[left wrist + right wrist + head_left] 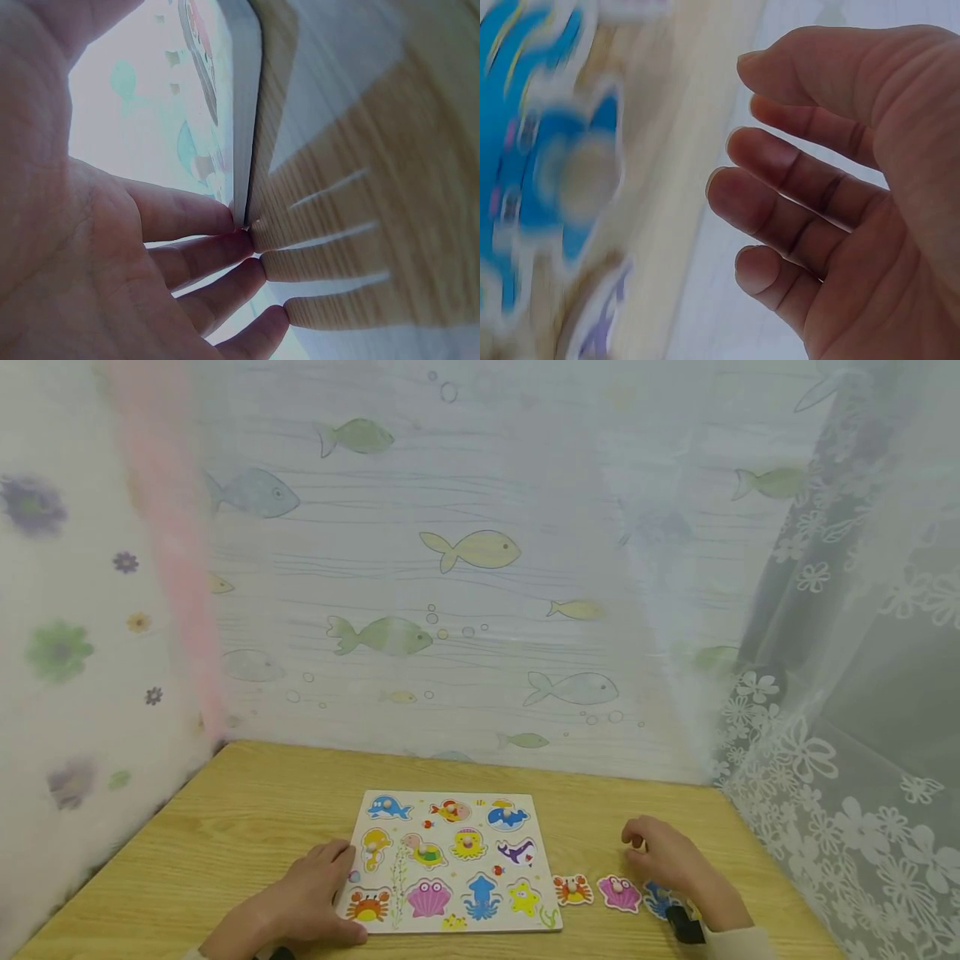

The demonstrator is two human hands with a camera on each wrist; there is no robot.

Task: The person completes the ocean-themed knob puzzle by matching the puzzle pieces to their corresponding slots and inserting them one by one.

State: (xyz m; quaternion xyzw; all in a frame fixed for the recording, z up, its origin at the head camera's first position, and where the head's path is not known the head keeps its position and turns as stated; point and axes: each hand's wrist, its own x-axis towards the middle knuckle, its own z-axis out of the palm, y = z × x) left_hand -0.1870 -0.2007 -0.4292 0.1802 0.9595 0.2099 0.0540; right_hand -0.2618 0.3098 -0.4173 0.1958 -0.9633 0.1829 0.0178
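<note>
A wooden peg puzzle board (390,922) with sea animals lies flat on the table. My left hand (307,889) rests at its left front corner, the thumb by the front edge and fairly straight fingers at the left side; in the left wrist view fingertips (238,217) meet the board's edge. To the right of the board, my right hand (667,860) hovers with loosely bent fingers and holds nothing. Near it lie loose knobbed pieces: a crab (573,890), a pink shell (619,893) and a blue squid (658,900), the last partly covered by the right wrist.
Dolphin (388,807), seahorse (374,850), turtle (424,850) and octopus (468,843) pieces with knobs sit in the board. Its front row shows printed pictures without knobs. A purple-marked piece (600,330) shows in the right wrist view. Fish-print curtain (480,610) borders the table's back.
</note>
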